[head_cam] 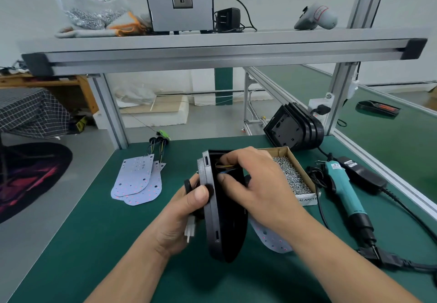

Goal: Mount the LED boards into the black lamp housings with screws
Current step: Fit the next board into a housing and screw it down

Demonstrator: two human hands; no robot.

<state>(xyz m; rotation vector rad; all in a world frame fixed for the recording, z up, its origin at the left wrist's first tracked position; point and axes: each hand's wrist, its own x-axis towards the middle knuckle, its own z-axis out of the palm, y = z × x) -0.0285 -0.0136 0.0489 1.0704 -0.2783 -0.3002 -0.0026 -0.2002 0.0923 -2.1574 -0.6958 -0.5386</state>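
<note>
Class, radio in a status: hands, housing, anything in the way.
Left hand grips housing, held on edge. Right hand at wires inside; pinch unclear. Board lies under right wrist, screwdriver idle on table.

Green-matted bench (94, 231) fills lower half of frame. On it, left of centre: fanned stack of LED boards (138, 179), their wires w/ black connectors (159, 141) trailing toward back edge. Right of centre: open cardboard box (307, 200) full of loose screws (290, 177). One more LED board (269, 238) lies flat just in front of it, partly hidden. Back right: stack of black housings (295, 127) standing on edge near frame post. Far right: teal electric screwdriver (343, 189) beside black power brick (364, 177), cables running off lower right. Upper shelf (212, 42) across top carries clear bag (89, 6) w/ screws inside, gloves (94, 31), grey machine (179, 2), black adapter (228, 19), grey handheld device (316, 17).
</note>
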